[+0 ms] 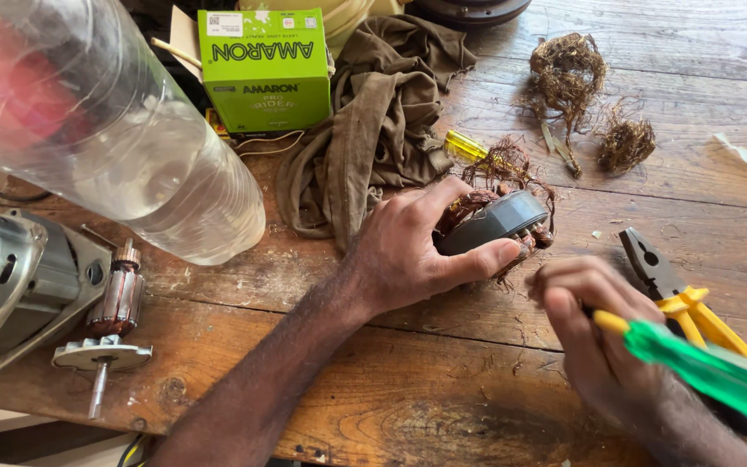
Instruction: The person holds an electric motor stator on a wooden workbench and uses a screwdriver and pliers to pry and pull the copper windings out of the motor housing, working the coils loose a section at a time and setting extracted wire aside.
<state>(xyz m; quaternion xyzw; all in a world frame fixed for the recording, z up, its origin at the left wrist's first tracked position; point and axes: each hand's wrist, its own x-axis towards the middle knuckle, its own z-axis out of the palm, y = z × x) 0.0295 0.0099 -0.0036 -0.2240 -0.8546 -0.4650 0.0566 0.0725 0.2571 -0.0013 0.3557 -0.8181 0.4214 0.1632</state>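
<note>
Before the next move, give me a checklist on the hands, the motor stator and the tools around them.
1. Left hand grips the stator, thumb across its grey core: ok.
2. Right hand holds the green-handled screwdriver: ok.
3. Screwdriver tip seated on the windings: cannot tell, the fingers hide it.
4. Stator resting on the wooden table: ok.
5. Yellow-handled pliers lie apart from the stator, beside the right hand: ok.
6. Pulled copper wire clumps lie away from both hands: ok.
</note>
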